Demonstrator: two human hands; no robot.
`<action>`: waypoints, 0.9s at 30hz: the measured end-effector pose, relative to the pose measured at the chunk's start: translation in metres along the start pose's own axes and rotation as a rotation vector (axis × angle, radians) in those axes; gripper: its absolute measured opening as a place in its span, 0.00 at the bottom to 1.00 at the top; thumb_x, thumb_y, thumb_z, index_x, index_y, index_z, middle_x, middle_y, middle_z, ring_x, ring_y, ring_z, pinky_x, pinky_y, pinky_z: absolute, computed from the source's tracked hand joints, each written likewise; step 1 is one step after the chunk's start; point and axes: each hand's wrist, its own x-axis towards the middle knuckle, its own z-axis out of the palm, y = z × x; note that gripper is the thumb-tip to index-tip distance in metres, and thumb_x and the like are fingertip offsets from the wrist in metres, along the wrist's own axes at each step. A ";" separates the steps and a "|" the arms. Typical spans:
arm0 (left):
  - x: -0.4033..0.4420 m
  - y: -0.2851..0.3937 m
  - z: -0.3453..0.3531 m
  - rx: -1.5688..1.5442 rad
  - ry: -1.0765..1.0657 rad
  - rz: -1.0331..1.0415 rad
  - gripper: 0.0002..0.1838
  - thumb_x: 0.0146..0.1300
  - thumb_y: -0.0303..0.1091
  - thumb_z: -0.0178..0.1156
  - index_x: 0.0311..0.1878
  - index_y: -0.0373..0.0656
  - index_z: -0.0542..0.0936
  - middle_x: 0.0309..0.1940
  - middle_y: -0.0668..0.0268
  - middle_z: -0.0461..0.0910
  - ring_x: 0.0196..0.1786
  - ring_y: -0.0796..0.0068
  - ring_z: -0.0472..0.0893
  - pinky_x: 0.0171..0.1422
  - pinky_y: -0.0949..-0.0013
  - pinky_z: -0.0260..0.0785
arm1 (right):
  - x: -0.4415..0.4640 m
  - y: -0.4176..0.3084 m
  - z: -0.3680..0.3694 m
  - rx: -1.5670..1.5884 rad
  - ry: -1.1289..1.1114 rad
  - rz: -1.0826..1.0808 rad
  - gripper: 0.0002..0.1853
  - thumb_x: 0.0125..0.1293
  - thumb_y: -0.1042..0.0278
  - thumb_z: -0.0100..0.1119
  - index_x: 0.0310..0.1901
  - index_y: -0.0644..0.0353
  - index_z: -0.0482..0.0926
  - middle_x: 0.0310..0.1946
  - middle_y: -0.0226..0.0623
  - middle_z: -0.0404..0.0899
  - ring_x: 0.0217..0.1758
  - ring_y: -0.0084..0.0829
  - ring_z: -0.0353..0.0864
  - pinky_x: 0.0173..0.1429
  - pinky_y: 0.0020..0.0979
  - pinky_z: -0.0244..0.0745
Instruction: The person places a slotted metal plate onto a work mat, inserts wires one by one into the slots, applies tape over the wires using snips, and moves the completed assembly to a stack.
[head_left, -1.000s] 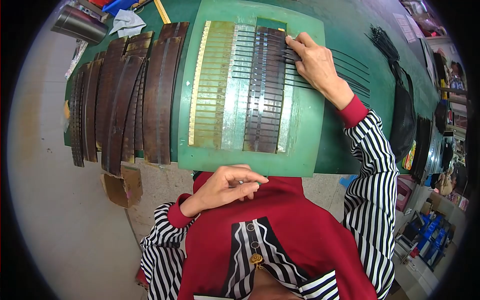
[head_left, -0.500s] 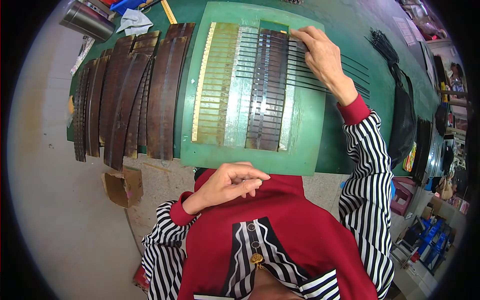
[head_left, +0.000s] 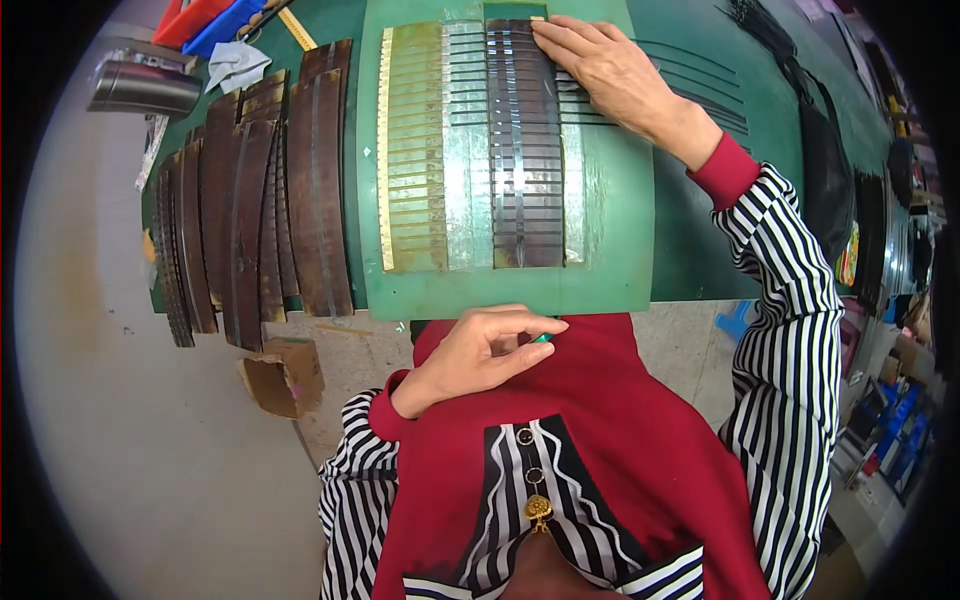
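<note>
My right hand (head_left: 625, 75) lies over the far right end of a dark slotted strip (head_left: 527, 215), fingers stretched out and pressed lightly on its edge. Thin black rods (head_left: 690, 70) stick out to the right from under that hand. More rod ends cross the silvery band (head_left: 464, 200) to the left of the dark strip. A yellowish slotted plate (head_left: 413, 160) lies left of that band, all on a green board (head_left: 610, 230). In front of the board's near edge, my left hand (head_left: 480, 350) is closed, with a small green thing (head_left: 543, 338) between thumb and forefinger.
Several brown curved slotted strips (head_left: 320, 190) lie at the left of the green table. Behind them are a grey cloth (head_left: 237, 66), a blue bin (head_left: 225, 28) and a metal flask (head_left: 145, 88). A black bag (head_left: 828, 190) lies at right. A cardboard box (head_left: 285, 378) stands below.
My right hand has gone from bent fingers near the rods to lying flat over the strip's edge and rods. The view has shifted; the green bit in my left hand shows more clearly.
</note>
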 end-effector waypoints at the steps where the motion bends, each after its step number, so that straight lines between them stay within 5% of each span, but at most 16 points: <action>1: 0.000 0.000 0.000 -0.010 -0.001 -0.006 0.12 0.61 0.26 0.55 0.49 0.39 0.79 0.30 0.67 0.76 0.19 0.89 0.69 0.23 0.82 0.60 | -0.003 -0.003 -0.001 0.008 -0.011 0.000 0.30 0.49 0.85 0.46 0.59 0.63 0.65 0.63 0.36 0.61 0.66 0.32 0.59 0.65 0.32 0.58; 11: -0.001 0.000 -0.002 -0.074 -0.033 -0.108 0.13 0.62 0.23 0.52 0.49 0.38 0.78 0.35 0.64 0.76 0.19 0.88 0.70 0.23 0.83 0.61 | -0.043 -0.046 -0.007 0.141 0.023 0.037 0.29 0.49 0.83 0.47 0.58 0.67 0.67 0.63 0.36 0.61 0.66 0.33 0.59 0.65 0.32 0.58; 15: -0.001 0.000 0.001 -0.126 0.013 -0.108 0.12 0.62 0.26 0.56 0.49 0.40 0.78 0.29 0.69 0.75 0.17 0.89 0.69 0.21 0.82 0.57 | -0.053 -0.060 -0.014 0.188 0.005 0.063 0.29 0.48 0.84 0.47 0.57 0.67 0.67 0.63 0.36 0.62 0.67 0.34 0.59 0.65 0.33 0.58; 18: -0.001 0.001 -0.001 -0.135 -0.008 -0.131 0.13 0.64 0.26 0.51 0.49 0.38 0.78 0.35 0.61 0.76 0.19 0.85 0.71 0.24 0.82 0.62 | -0.055 -0.063 -0.013 0.210 0.011 0.086 0.30 0.46 0.85 0.47 0.57 0.67 0.67 0.63 0.36 0.62 0.67 0.35 0.58 0.66 0.34 0.57; 27: -0.003 0.004 -0.002 -0.248 0.032 -0.125 0.12 0.64 0.27 0.50 0.47 0.35 0.79 0.33 0.61 0.76 0.18 0.84 0.71 0.22 0.82 0.62 | -0.056 -0.046 -0.013 0.375 0.064 0.140 0.32 0.43 0.90 0.45 0.55 0.61 0.70 0.59 0.36 0.65 0.67 0.37 0.58 0.67 0.37 0.57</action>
